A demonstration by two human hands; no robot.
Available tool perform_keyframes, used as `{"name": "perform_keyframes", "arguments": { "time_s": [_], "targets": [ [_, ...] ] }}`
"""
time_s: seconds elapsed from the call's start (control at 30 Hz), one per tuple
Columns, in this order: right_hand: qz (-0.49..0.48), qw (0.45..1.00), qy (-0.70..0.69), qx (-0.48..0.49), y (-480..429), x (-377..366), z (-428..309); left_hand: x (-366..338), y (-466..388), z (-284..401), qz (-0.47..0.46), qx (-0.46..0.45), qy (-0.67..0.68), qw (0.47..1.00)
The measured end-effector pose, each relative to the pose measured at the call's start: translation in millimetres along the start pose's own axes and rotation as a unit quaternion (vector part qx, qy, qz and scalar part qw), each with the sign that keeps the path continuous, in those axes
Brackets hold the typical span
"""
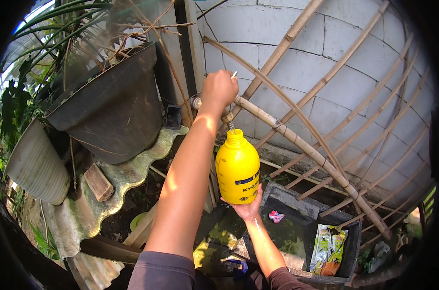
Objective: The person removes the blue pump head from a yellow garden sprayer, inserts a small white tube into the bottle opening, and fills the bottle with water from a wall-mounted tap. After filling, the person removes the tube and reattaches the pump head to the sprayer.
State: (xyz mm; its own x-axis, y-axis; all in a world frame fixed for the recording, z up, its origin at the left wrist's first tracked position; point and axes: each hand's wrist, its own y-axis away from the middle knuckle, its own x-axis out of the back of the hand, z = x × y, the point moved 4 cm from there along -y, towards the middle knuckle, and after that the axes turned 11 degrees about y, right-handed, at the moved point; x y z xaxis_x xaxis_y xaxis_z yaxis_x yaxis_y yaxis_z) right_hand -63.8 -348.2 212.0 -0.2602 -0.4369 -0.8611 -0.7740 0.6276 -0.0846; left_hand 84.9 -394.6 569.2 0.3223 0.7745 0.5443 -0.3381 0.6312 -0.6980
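Observation:
A yellow plastic sprayer bottle (236,163) without a cap stands upright beneath a metal water tap (228,118). The tap's spout sits right over the bottle's mouth, and a thin stream of water seems to run into it. My right hand (246,206), palm up, supports the bottle from below; the wrist looks wet. Above, my left hand (220,88) is closed around the tap's handle, whose pale tip (234,75) sticks out past the fingers. The bottle bears a scale and dark printing. How full it is cannot be seen.
A bamboo lattice (310,137) leans before a grey block wall (292,65). Below is a dark basin (355,250) with crumpled packaging (328,250) and a pink wrapper (276,216). At left, a large black plant pot (110,116) and brick piece (99,182) rest on corrugated sheeting (128,181).

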Motion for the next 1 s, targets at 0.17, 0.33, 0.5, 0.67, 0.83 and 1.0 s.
{"name": "perform_keyframes", "arguments": {
  "time_s": [0.17, 0.33, 0.5, 0.67, 0.83, 1.0],
  "targets": [
    [-0.007, 1.0, 0.006, -0.015, 5.5, 7.4, 2.1, -3.3, -2.6, 0.0, -0.012, 0.008, -0.004, 1.0],
    [-0.012, 1.0, 0.014, -0.012, 9.7, -2.9, 4.7, -2.9, -3.2, -3.3, -0.022, 0.023, 0.013, 0.999],
    [0.0, 1.0, 0.02, -0.005, 12.0, -4.3, -0.3, -3.8, -4.0, -5.0, -0.023, 0.037, 0.021, 0.999],
    [-0.002, 1.0, 0.017, 0.003, 10.6, -6.8, -7.8, -1.9, -1.0, 2.6, -0.019, 0.041, -0.006, 0.999],
    [-0.004, 1.0, 0.016, 0.001, 8.3, -9.7, -9.1, 0.8, 0.1, 4.4, -0.01, 0.028, -0.03, 0.999],
    [-0.014, 1.0, 0.014, 0.002, 7.7, -10.6, -5.8, -1.1, 0.9, 2.7, 0.027, 0.023, -0.024, 0.999]
  ]
}}
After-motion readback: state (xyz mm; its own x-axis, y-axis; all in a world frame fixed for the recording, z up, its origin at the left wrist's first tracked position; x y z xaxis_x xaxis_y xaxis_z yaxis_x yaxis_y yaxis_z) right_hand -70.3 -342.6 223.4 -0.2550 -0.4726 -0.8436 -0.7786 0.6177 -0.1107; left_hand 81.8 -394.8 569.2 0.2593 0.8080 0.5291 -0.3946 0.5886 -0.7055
